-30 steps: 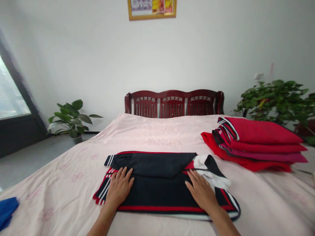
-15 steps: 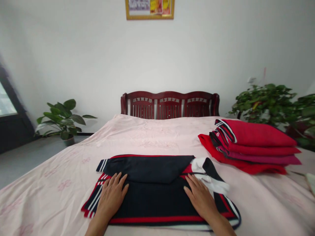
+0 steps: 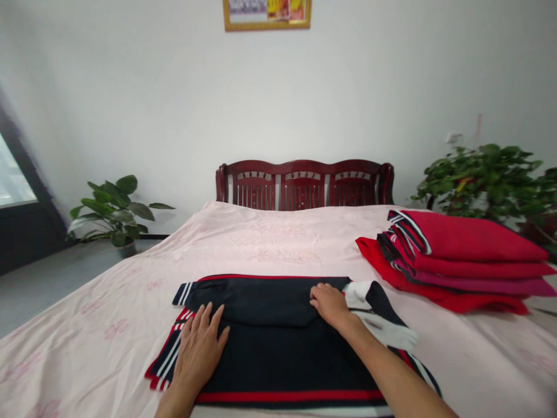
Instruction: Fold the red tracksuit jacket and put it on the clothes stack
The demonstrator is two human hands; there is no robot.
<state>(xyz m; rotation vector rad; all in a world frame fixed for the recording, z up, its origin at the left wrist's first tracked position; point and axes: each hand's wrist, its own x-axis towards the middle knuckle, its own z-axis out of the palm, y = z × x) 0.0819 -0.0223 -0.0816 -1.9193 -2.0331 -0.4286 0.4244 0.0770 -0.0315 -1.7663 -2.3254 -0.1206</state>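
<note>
Pink bedsheet (image 3: 278, 247); navy garment (image 3: 287, 357), folded, red-trimmed, white-striped.

The place looks like a home, most likely a bedroom: a pale pink sheet (image 3: 116, 328) with flower motifs covers a broad bed (image 3: 261, 261), and a carved dark-red wooden back (image 3: 304, 169) stands beyond it. A gilt-framed picture (image 3: 267, 18) hangs on the white wall (image 3: 326, 98), leafy plants (image 3: 115, 206) (image 3: 491, 177) flank the bed, and folded clothes (image 3: 478, 241) sit stacked.
</note>
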